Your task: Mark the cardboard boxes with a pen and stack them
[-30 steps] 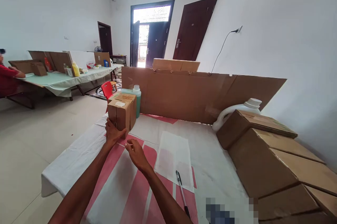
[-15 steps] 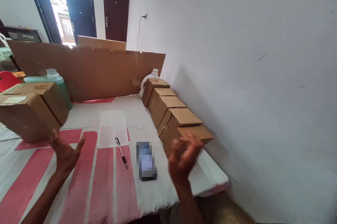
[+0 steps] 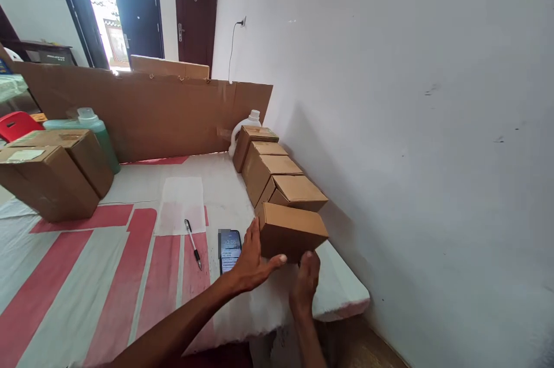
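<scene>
A small brown cardboard box [image 3: 294, 232], nearest me at the front end of a row, is between my two hands and turned at an angle to the others. My left hand [image 3: 253, 261] presses its fingers along the box's left side, thumb stretched across toward the near face. At the lower right corner, my right hand [image 3: 305, 284] has its fingers curled against the box; their tips are partly hidden. A lit phone [image 3: 229, 247] lies just left of my left hand, which covers its lower part. Beside the phone rests a pen [image 3: 193, 245] with a black grip.
Several cardboard boxes [image 3: 283, 165] line the wall side, with a white jug [image 3: 253, 119] behind them. Two larger boxes [image 3: 56, 183] and a green-blue bottle [image 3: 101, 137] stand left. A white sheet [image 3: 182, 201] lies mid-table. A cardboard panel [image 3: 168, 120] closes the far edge.
Both hands, raised and apart before, have come down onto the nearest box. My left hand crossed rightward over the phone. The box has turned and its near face shows now.
</scene>
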`<action>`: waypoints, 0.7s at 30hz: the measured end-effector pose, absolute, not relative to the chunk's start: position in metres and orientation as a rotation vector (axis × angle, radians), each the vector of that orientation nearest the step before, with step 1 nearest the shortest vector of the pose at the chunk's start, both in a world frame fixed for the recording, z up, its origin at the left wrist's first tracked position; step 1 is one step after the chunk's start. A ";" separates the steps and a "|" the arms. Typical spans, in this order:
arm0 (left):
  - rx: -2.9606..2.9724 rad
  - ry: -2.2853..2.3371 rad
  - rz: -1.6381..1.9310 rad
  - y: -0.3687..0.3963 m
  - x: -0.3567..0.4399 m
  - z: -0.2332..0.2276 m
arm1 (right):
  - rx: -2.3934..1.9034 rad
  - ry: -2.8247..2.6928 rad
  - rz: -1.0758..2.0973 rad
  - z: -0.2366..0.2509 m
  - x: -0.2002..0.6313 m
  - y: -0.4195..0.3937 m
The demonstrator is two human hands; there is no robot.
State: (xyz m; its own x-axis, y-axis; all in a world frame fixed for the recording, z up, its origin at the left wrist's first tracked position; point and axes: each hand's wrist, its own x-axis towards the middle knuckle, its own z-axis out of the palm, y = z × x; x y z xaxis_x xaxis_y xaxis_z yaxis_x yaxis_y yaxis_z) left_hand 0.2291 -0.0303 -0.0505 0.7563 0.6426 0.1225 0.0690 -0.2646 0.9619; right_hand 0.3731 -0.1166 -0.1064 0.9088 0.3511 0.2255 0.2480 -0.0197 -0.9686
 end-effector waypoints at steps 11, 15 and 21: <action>1.600 1.160 1.129 -0.025 0.004 -0.035 | -1.337 -1.256 0.431 -0.086 0.200 -0.075; 1.390 1.432 1.311 -0.023 -0.065 -0.050 | -1.192 -1.485 0.643 -0.098 0.140 -0.046; 1.038 1.589 1.455 0.002 -0.115 -0.075 | -0.916 -1.954 0.501 -0.075 0.117 -0.044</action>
State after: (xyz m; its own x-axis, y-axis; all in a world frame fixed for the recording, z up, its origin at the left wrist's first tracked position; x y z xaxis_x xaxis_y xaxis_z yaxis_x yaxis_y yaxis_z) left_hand -0.1145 0.0016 -0.0747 -0.4052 0.9142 0.0044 0.0850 0.0329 0.9958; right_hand 0.1169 -0.0439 -0.0753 -0.3274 0.7645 0.5553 0.4029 0.6446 -0.6497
